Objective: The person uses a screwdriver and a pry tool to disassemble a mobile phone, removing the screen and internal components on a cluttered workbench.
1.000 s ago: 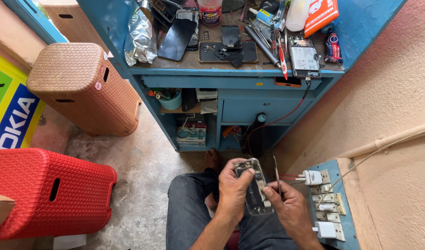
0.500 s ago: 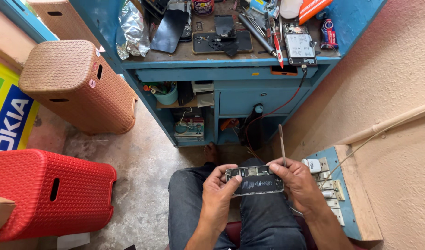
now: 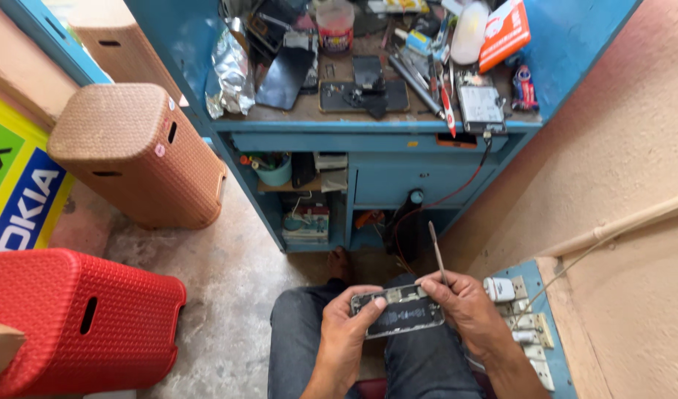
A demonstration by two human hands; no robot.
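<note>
An opened phone (image 3: 401,312) with its inner parts showing lies flat between both hands above my lap. My left hand (image 3: 348,332) grips its left end, thumb on top. My right hand (image 3: 466,308) holds the phone's right end and also pinches a thin metal tool (image 3: 437,253) that points up and away from me. My knees in dark jeans are just below the phone.
A blue workbench (image 3: 368,129) crowded with phone parts, tools and a red-lidded jar stands ahead, shelves beneath. A tan plastic stool (image 3: 135,151) and a red one (image 3: 73,318) are on the left. A blue switch panel (image 3: 527,325) sits at my right by the beige wall.
The phone went from upright to lying sideways between the hands. The thin tool swung from beside it to pointing up. The view drew nearer to the workbench.
</note>
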